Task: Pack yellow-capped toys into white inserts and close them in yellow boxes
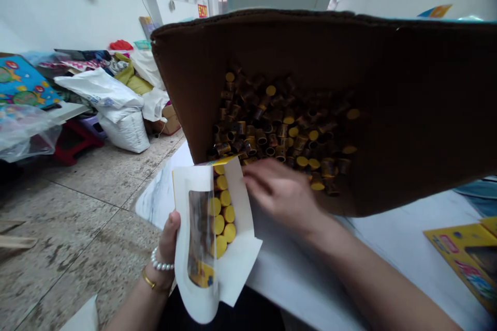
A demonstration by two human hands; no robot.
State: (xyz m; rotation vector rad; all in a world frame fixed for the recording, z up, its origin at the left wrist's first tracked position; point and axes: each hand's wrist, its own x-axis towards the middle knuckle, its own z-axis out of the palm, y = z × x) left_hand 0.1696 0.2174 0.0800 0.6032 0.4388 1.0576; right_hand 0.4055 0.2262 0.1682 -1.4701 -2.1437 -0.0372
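My left hand point(169, 238), with a pearl bracelet and a gold bangle at the wrist, holds an open white box point(239, 207) with a clear window. Several small round pieces with yellow ends point(219, 224) stand in rows inside it. My right hand point(275, 186) is just right of the box's top edge, in front of the large carton; its fingers are bent and blurred, and what they hold, if anything, is hidden. The large brown carton point(407, 114) lies tilted with its opening toward me, and many small cylinders point(272, 139) are heaped inside.
The carton rests on a white marbled table point(287, 269). A flat yellow printed package point(462, 253) lies at the right edge. White sacks point(126, 126), a red stool point(75, 142) and a side table with a blue printed box point(27, 83) stand at the left.
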